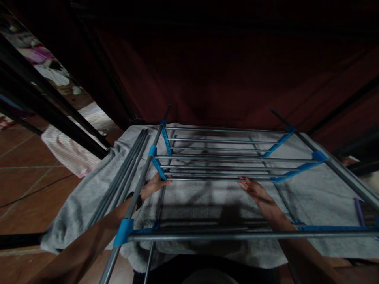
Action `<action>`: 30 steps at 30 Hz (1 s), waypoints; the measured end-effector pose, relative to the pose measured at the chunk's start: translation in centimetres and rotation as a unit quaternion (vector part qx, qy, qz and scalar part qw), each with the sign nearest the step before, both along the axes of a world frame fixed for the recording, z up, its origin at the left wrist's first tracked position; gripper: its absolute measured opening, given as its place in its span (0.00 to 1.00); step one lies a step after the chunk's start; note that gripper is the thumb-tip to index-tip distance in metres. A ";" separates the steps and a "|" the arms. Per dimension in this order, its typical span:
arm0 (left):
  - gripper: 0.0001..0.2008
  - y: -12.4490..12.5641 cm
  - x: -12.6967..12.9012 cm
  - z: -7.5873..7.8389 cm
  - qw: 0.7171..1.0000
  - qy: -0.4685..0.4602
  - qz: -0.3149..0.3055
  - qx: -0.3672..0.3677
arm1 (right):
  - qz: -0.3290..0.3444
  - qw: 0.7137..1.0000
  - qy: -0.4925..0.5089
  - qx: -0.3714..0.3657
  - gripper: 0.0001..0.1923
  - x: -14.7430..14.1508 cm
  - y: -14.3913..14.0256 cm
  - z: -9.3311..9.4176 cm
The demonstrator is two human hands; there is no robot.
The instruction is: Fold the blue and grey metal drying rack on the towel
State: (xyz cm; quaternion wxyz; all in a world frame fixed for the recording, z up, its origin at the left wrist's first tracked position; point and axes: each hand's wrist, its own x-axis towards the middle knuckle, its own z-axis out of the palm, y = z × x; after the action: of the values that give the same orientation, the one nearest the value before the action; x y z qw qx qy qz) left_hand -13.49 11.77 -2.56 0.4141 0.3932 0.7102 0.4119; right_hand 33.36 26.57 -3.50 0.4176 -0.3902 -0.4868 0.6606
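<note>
A shoe rack [207, 236] of grey metal tubes and blue plastic joints stands over a grey blanket. My left hand [154, 185] is closed around the lower end of a blue shelf bracket [159, 169], where a thin rod [204, 180] meets it. Its thumb and fingers lie on either side of the joint. Farther right, my right hand [253, 188] grips the same rod from below with its fingertips, short of the right bracket [291, 174]. Both forearms pass inside or beneath the frame's tubes. Some fingers are hidden behind the rod and bracket.
Several loose grey tubes [124, 173] lie on the left of the blanket [189, 197]. Dark red cloth [207, 79] hangs behind the rack. Black metal bars [59, 106], a striped cloth [74, 146] and a tiled floor [26, 169] are at the left.
</note>
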 end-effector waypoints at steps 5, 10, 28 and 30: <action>0.18 -0.2 0.2 0.4 1.000 -0.008 0.002 0.003 | -0.017 0.998 0.020 -0.060 0.28 -0.6 -1.9 3.0; 0.18 -0.1 0.4 0.5 1.000 -0.020 0.002 0.007 | -0.061 0.993 0.030 -0.098 0.22 -2.2 -2.2 4.9; 0.24 -0.2 0.6 1.0 1.000 -0.026 0.002 0.011 | -0.095 0.981 0.046 -0.163 0.16 -2.0 2.1 -0.9; 0.23 -0.2 0.6 1.1 1.000 -0.027 0.002 0.009 | -0.096 0.981 0.044 -0.164 0.16 -1.9 2.4 -1.6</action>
State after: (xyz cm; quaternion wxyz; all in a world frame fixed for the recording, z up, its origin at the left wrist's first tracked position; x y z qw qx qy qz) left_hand -12.85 11.60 -1.49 0.4284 0.3844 0.6960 0.4293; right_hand 31.45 28.94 -5.10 0.4305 -0.4686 -0.3130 0.7050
